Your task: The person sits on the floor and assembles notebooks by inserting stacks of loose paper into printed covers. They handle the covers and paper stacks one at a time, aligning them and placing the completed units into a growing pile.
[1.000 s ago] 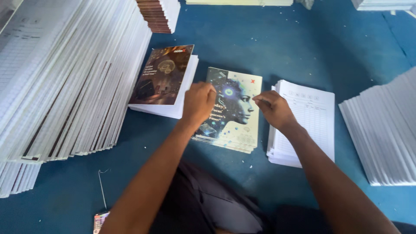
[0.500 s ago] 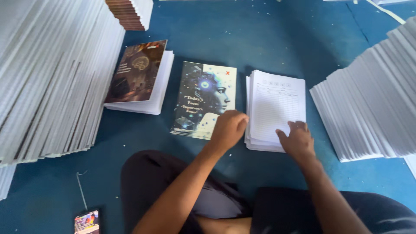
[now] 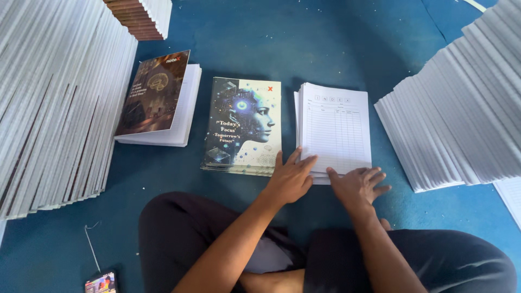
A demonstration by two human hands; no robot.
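Head view, left hand (image 3: 291, 179) and right hand (image 3: 357, 184) lower centre, fingers spread flat on white index-page stack (image 3: 336, 127), blue-covered notebook pile (image 3: 243, 125) just left, gripping nothing.

1. Brown-covered notebook on a white page block (image 3: 154, 97).
2. Long leaning rows of white page blocks, left (image 3: 54, 108) and right (image 3: 461, 108).
3. Lit phone (image 3: 101, 282) on blue floor (image 3: 325, 38).

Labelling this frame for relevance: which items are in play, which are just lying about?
In play:
left hand and right hand, on the near edge of the white page stack
blue-cover notebooks, beside it

Lying about:
brown-cover notebooks
fanned white stacks
phone
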